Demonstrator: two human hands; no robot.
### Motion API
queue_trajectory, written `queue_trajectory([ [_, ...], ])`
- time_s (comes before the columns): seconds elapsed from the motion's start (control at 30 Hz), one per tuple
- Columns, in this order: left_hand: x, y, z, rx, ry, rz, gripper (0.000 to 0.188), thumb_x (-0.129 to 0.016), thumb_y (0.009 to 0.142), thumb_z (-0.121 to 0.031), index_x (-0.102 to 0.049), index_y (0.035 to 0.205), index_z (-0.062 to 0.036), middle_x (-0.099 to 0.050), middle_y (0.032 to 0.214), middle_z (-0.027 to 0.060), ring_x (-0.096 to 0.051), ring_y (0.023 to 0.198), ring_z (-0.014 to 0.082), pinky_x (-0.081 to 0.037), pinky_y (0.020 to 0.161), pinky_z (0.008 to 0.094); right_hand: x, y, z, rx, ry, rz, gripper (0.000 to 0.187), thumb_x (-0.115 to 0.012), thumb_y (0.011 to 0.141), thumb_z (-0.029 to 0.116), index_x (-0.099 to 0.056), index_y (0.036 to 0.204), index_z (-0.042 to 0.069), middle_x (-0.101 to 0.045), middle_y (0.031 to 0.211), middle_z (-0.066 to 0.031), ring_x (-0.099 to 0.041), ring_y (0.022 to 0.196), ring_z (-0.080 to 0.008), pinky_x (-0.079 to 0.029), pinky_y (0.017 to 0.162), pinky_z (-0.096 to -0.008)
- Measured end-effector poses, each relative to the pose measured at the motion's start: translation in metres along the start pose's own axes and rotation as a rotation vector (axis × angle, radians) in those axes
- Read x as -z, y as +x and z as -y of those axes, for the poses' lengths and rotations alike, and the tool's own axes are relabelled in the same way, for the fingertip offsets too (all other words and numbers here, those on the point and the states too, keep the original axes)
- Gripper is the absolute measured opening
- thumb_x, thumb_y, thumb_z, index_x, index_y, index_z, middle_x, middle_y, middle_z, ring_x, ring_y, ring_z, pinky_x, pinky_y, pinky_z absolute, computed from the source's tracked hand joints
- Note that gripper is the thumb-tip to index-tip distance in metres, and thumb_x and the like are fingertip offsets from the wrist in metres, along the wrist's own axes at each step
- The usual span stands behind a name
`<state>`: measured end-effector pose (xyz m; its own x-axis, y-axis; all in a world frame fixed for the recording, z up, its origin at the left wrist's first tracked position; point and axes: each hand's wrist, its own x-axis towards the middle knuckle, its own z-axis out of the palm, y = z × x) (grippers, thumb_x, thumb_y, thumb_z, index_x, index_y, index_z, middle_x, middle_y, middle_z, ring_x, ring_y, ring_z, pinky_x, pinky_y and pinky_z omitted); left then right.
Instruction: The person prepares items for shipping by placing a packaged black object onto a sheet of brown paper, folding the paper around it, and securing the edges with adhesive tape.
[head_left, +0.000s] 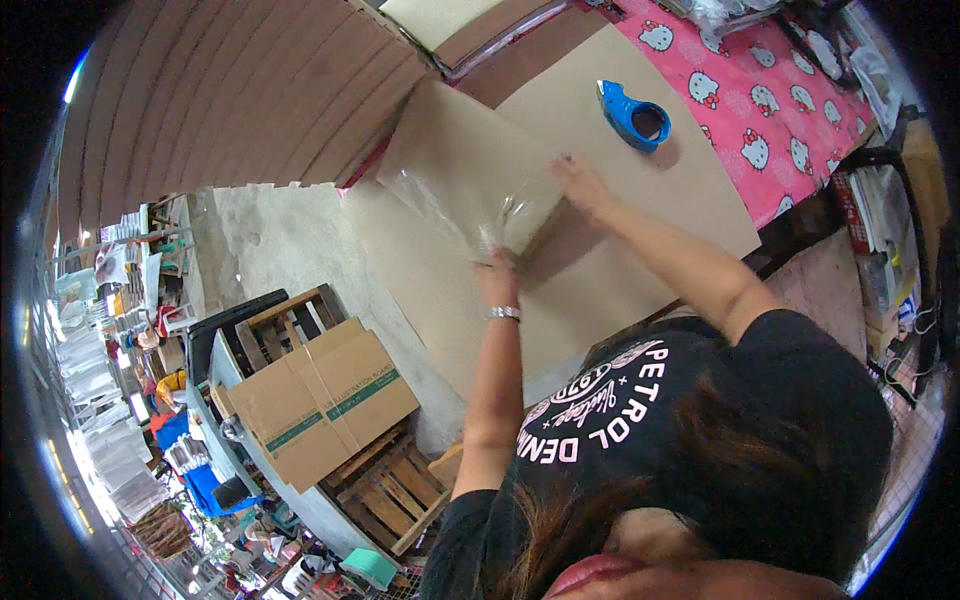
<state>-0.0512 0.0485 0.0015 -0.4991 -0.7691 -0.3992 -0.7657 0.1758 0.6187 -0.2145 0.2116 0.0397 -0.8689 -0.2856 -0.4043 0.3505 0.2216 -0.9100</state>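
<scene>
A brown board (470, 150) lies on the worktop in front of me, partly covered by clear plastic film (487, 222). The film is creased and shiny, and bunches up toward my left hand (497, 275). My left hand is closed on the gathered film at the board's near corner, with a silver band on its wrist. At the board's right edge is my right hand (585, 188), its fingers slightly blurred; whether they grip the edge cannot be made out. A blue tape dispenser (635, 120) lies beyond my right hand, on a large brown sheet (690, 190).
A tall stack of brown boards (240, 90) rises at the far left. Pink patterned cloth (770, 120) covers the table on the right. A flat cardboard box (320, 400) rests over wooden pallets (390, 500) at the left. Several people and stacked goods appear farther off.
</scene>
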Motion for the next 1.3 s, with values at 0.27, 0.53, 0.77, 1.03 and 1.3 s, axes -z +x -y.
queue_trajectory([
  [0.27, 0.062, 0.012, -0.012, 0.318, -1.553, 0.588, 0.064, -0.036, 0.088, -0.060, -0.044, 0.130, -0.0133, -0.037, 0.140, 0.0097, -0.030, 0.128, 0.0407, -0.019, 0.101, 0.0682, 0.108, -0.083, 0.087, 0.019, 0.125, -0.226, 0.059, -0.043, 0.090, 0.053, -0.041, 0.130, 0.010, -0.049, 0.122, -0.0110, -0.044, 0.114, -0.0255, -0.031, 0.100, -0.0385],
  [0.53, 0.221, 0.093, 0.058, 0.256, -0.720, 0.327, 0.060, -0.045, 0.088, -0.039, -0.034, 0.137, -0.0057, -0.047, 0.132, 0.0167, -0.046, 0.120, 0.0319, -0.042, 0.095, 0.0496, 0.060, -0.128, -0.006, -0.242, 0.086, 0.193, 0.096, -0.071, 0.076, 0.022, -0.007, 0.147, 0.013, -0.023, 0.146, -0.0160, -0.024, 0.134, -0.0292, -0.025, 0.107, -0.0428],
  [0.77, 0.123, 0.028, -0.052, 0.217, -0.487, 0.409, 0.077, -0.061, 0.073, -0.013, -0.025, 0.140, -0.0019, -0.056, 0.114, 0.0112, -0.056, 0.102, 0.0222, -0.049, 0.083, 0.0421, 0.211, -0.019, 0.140, 0.215, -0.120, 0.299, 0.089, -0.073, 0.072, 0.021, -0.023, 0.143, 0.005, -0.039, 0.137, -0.0160, -0.039, 0.125, -0.0237, -0.029, 0.105, -0.0344],
  [1.03, 0.029, 0.130, -0.366, -0.517, -0.667, 0.437, 0.056, -0.064, 0.083, -0.006, -0.036, 0.132, -0.0002, -0.051, 0.121, 0.0090, -0.053, 0.102, 0.0166, -0.046, 0.084, 0.0276, 0.316, 0.217, 0.309, 1.068, -0.724, -0.090, 0.087, -0.070, 0.075, 0.030, -0.021, 0.143, 0.003, -0.046, 0.131, -0.0169, -0.048, 0.113, -0.0252, -0.038, 0.096, -0.0344],
  [1.3, -0.027, 0.316, -0.414, -1.250, 0.988, -0.577, 0.053, -0.045, 0.093, -0.027, -0.033, 0.136, 0.0021, -0.048, 0.122, 0.0276, -0.048, 0.110, 0.0367, -0.039, 0.095, 0.0438, 0.253, 0.490, 0.245, 0.770, -0.818, -0.333, 0.086, -0.061, 0.076, 0.057, -0.034, 0.138, 0.005, -0.041, 0.136, -0.0227, -0.041, 0.125, -0.0344, -0.034, 0.103, -0.0389],
])
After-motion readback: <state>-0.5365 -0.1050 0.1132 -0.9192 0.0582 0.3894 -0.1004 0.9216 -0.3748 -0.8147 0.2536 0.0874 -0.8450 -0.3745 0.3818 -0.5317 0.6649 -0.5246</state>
